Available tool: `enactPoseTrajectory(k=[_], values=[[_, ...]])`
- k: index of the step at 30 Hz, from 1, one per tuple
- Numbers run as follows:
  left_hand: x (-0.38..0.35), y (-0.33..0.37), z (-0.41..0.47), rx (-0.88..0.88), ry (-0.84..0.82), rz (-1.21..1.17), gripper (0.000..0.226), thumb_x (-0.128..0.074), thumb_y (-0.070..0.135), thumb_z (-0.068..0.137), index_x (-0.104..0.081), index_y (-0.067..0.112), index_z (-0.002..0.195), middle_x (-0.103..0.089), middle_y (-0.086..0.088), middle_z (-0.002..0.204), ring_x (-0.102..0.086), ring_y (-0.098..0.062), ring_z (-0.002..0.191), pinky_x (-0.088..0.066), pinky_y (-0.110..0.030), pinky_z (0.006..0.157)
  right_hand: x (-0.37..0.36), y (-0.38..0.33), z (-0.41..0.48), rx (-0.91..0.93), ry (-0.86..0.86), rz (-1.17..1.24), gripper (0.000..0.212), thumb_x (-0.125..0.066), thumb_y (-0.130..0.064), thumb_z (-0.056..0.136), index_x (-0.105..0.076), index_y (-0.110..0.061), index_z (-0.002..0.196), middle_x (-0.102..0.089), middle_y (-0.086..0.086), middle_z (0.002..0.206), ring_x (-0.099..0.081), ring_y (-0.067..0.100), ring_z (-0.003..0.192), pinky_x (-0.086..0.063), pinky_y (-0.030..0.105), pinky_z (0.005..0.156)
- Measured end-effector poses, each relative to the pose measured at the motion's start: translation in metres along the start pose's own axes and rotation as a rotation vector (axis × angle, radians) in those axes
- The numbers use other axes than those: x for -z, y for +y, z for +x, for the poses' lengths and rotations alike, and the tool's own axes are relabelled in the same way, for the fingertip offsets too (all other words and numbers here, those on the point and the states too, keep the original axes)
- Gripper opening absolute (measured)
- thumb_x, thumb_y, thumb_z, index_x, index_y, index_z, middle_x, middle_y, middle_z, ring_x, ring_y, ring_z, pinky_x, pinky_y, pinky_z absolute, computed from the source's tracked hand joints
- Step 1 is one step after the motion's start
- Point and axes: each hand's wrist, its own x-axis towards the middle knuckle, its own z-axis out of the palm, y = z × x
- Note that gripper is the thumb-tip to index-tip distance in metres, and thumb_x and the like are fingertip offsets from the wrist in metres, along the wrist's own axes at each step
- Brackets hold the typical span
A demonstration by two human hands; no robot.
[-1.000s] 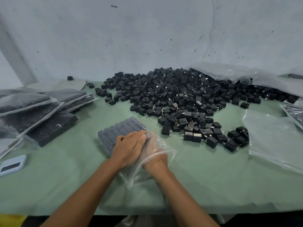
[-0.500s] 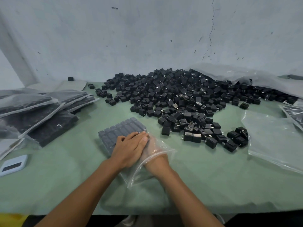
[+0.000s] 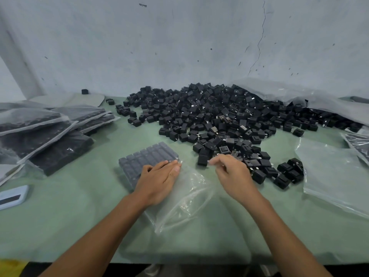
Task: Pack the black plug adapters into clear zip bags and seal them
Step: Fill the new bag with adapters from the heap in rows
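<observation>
So the big change: the right hand (image 3: 232, 174) was tucked inside the open end of the clear zip bag (image 3: 180, 198) half a second ago, and now it's out, up at about 2 o'clock from the bag, right at the near edge of the pile of black plug adapters (image 3: 223, 120). Its fingers are loosely curled with thumb and forefinger close together; can't tell if anything is pinched between them. The left hand (image 3: 158, 181) hasn't budged, lying flat with straight fingers, pressing on the bag where the packed rows of adapters (image 3: 147, 156) end. Those rows sit in the bag's far end at 11 o'clock, and the open near end lies crumpled toward 5 o'clock.

Everything's on a pale green tabletop (image 3: 65, 212). The loose pile spreads from 12 to 2 o'clock, spilling out of a big plastic sack (image 3: 299, 96) against the wall. Filled bags (image 3: 40, 132) are stacked at 9 o'clock, with a small light blue device (image 3: 14, 196) lying nearer at 8. Empty zip bags (image 3: 329, 172) lie flat at 3 o'clock. The wall (image 3: 179, 41) behind is scuffed grey-white with a thin crack running down it.
</observation>
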Motion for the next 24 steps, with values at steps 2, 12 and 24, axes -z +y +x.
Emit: enactPoseTrajectory(k=[2, 12, 24], values=[[0.001, 0.000, 0.000, -0.002, -0.002, -0.006, 0.077, 0.009, 0.071, 0.091, -0.031, 0.043, 0.151, -0.032, 0.026, 0.155, -0.018, 0.006, 0.143, -0.009, -0.027, 0.104, -0.012, 0.007, 0.030, 0.007, -0.119, -0.171, 0.032, -0.047, -0.009, 0.097, -0.067, -0.025, 0.116, -0.061, -0.008, 0.119, -0.059, 0.015, 0.107, -0.048, 0.035, 0.093], [-0.001, -0.002, 0.000, -0.012, -0.009, 0.001, 0.071, 0.006, 0.068, 0.095, -0.030, 0.045, 0.151, -0.030, 0.025, 0.156, -0.017, 0.004, 0.144, -0.009, -0.027, 0.101, -0.051, 0.021, 0.059, -0.018, -0.227, -0.367, 0.033, -0.060, -0.027, 0.096, -0.046, -0.026, 0.126, -0.043, 0.003, 0.117, -0.050, 0.025, 0.095, -0.041, 0.035, 0.077], [-0.002, -0.004, 0.002, -0.006, -0.009, -0.001, 0.070, 0.004, 0.069, 0.094, -0.031, 0.045, 0.150, -0.031, 0.026, 0.155, -0.019, 0.002, 0.144, -0.009, -0.028, 0.103, 0.005, 0.013, -0.013, -0.298, -0.009, 0.523, 0.018, -0.054, -0.018, 0.096, -0.068, -0.028, 0.096, -0.064, -0.001, 0.074, -0.054, 0.010, 0.063, -0.045, 0.032, 0.058]])
